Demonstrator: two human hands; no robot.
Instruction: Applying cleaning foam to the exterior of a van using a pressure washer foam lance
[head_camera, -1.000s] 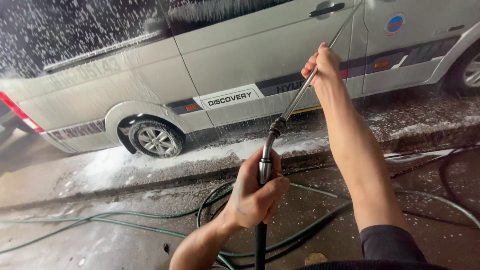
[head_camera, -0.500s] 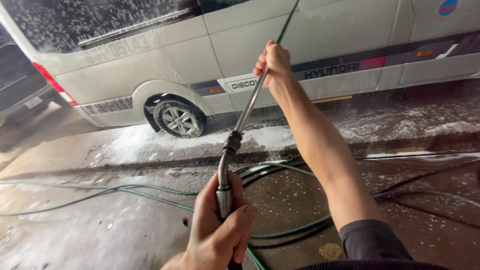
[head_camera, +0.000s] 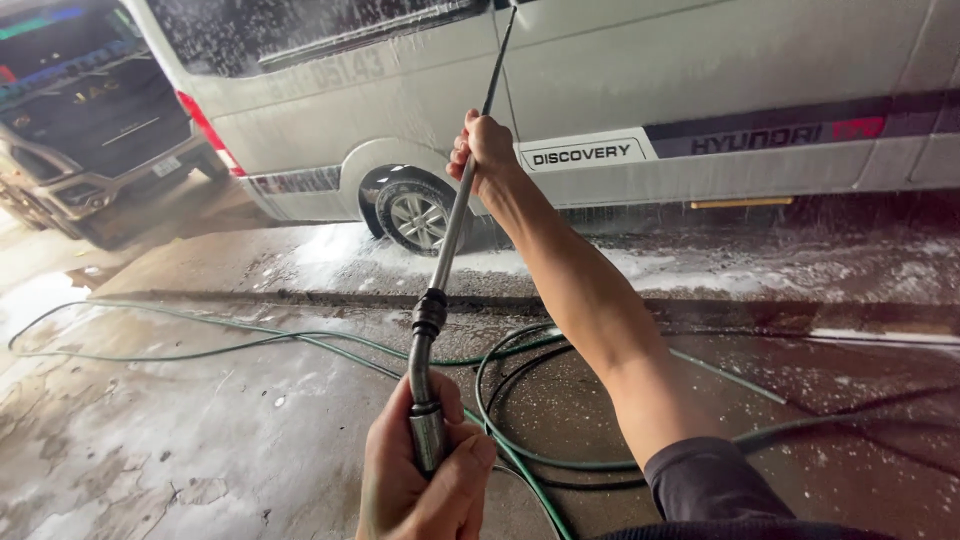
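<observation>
A long metal spray lance (head_camera: 447, 250) runs from the bottom centre up toward the top of the view. My left hand (head_camera: 420, 475) grips its thick grey handle end near the bottom edge. My right hand (head_camera: 485, 150) is stretched forward and wrapped around the thin shaft higher up. The lance tip points at the side of a silver van (head_camera: 640, 90), whose rear window is speckled with foam and water. The van's rear wheel (head_camera: 415, 215) sits just left of my right hand.
Green and dark hoses (head_camera: 520, 400) loop across the wet concrete floor under my arms. White foam (head_camera: 330, 250) lies on the ground beside the wheel. A second dark vehicle (head_camera: 90, 130) stands at the far left behind the van.
The view has swung left along the van, so the rear wheel and the dark vehicle behind now show. Both hands keep their grip on the lance.
</observation>
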